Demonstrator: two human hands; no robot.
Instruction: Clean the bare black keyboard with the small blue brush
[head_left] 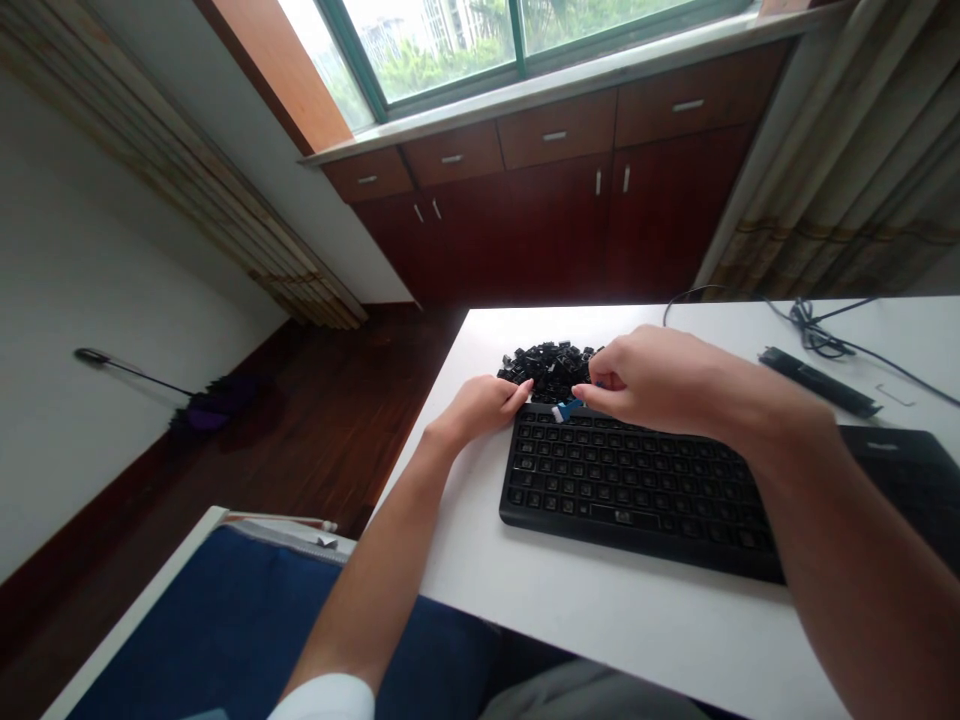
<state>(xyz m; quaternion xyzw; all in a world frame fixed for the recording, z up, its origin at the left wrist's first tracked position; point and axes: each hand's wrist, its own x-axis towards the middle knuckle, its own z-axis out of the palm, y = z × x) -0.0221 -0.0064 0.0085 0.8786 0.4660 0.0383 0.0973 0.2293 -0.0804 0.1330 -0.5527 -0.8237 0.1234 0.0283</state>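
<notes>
The right hand (649, 385) is closed in a pinch, a small blue-and-white plastic tool (570, 408) being grasped between thumb and fingers just above the top edge of the black keyboard (637, 490); whether the tool touches the keys is hidden by the fingers. The left hand (480, 410) is loosely curled and appears released, nothing being seen in its grip; its fingertips are placed at that same edge, against the near side of a heap of loose black keycaps (551, 370). The heap is seen at the centre of the frame, between the hands and directly behind the keyboard, on a white desk (600, 610); the keyboard's rows of keys are shown in place, and the activity in hand is seen concentrated at its top edge.

To the right, a black bar (817, 380) and a thin metal wire (896, 395) lie on the desk; a tangled black cable (817, 330) is run behind them, and a dark device (892, 470) is partly hidden by the right forearm. A blue chair cushion (225, 630) is seen at lower left; a long-handled duster (210, 405) lies on the wooden floor (330, 450) at left; reddish-brown wooden cabinets (555, 210) stand beneath a green-framed window (427, 50) at top centre, with a curtain (840, 170) at upper right.
</notes>
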